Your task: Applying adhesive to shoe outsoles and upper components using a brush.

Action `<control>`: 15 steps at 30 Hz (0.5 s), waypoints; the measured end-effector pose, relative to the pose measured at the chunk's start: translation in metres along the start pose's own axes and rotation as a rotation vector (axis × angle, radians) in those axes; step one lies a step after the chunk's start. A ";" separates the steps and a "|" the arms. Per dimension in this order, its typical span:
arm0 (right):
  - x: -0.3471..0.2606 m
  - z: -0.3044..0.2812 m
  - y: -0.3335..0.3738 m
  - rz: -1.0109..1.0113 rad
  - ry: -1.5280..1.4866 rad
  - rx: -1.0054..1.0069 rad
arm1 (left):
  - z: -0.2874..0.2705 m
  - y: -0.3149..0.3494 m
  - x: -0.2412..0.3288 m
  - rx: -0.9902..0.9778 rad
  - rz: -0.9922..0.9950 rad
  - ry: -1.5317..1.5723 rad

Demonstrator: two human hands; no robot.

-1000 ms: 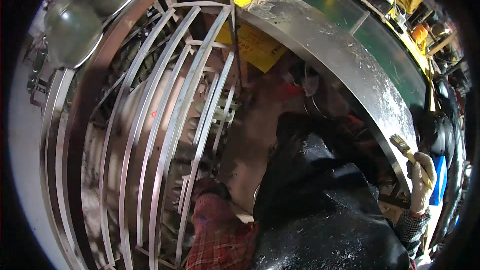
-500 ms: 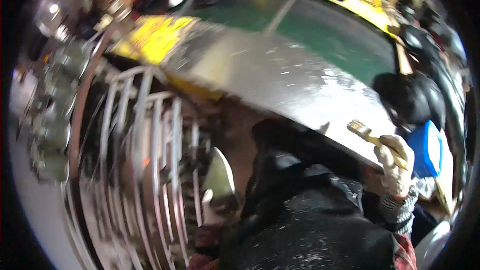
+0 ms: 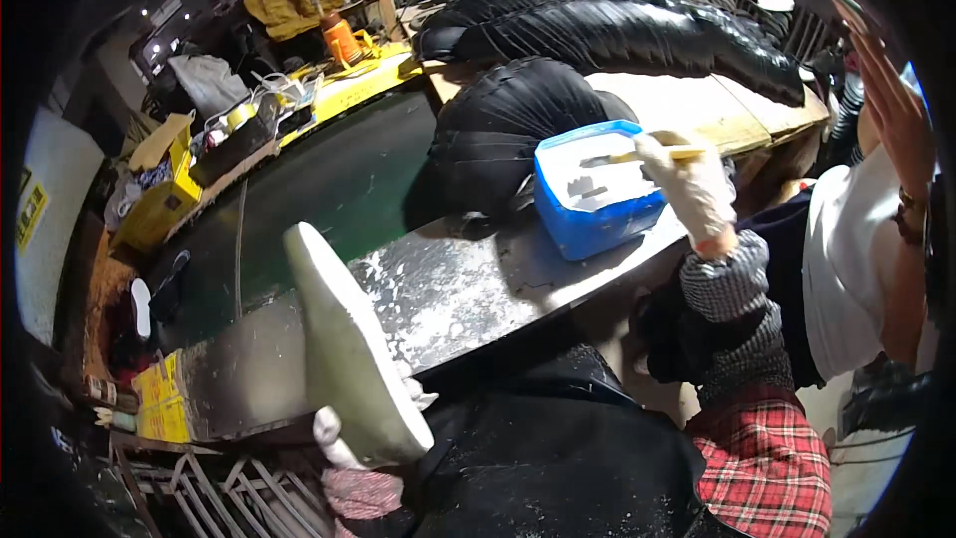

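My gloved right hand [image 3: 689,184] grips a wooden-handled brush [image 3: 627,156]. Its bristle end is over a blue container [image 3: 597,229] of white liquid or paste; whether it touches the white stuff I cannot tell. At lower left, my left hand [image 3: 337,438], also gloved, holds a pale green shoe sole [image 3: 344,369] with a white edge. The sole is tilted upright in front of the workbench, and part of my fingers is hidden behind it. The container stands on the bench's near right edge, beside a black padded bundle [image 3: 513,130].
The metal-topped bench [image 3: 448,279] has a dark green belt [image 3: 299,209] beyond it. A long black padded roll [image 3: 597,30] lies on boards. At right, close to my arm, stands a person in a white shirt [image 3: 846,269]. Metal racks [image 3: 249,493] stand at lower left.
My view has turned right. The brush has gone from beside the bench edge to over the blue container. The sole has been raised from low beside the rack to in front of the bench.
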State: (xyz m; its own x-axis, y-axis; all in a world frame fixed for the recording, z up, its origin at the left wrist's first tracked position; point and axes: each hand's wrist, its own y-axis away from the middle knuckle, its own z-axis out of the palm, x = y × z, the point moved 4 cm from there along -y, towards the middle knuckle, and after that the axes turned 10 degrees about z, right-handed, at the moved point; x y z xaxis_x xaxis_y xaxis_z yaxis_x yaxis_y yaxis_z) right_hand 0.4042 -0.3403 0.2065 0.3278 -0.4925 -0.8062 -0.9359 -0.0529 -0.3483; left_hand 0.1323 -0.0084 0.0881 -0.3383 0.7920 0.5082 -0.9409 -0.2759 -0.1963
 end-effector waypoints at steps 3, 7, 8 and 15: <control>0.014 0.005 -0.005 -0.012 0.093 -0.107 | -0.006 0.003 -0.025 0.072 -0.069 -0.113; 0.021 -0.019 0.011 -0.066 -0.112 -0.055 | -0.023 0.049 -0.035 0.182 -0.129 0.049; 0.025 -0.021 0.015 -0.077 -0.111 -0.085 | -0.033 0.070 -0.032 0.451 -0.221 0.129; -0.033 0.026 0.057 0.019 -0.458 -0.316 | -0.044 0.107 -0.025 0.635 -0.309 0.010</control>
State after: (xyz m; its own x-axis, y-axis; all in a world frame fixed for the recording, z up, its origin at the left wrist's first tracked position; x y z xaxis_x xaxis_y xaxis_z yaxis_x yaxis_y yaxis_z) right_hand 0.3433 -0.3041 0.2003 0.2673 -0.0712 -0.9610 -0.9119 -0.3409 -0.2284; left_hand 0.0406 -0.0341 0.0176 -0.0570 0.8895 0.4533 -0.8220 -0.2995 0.4844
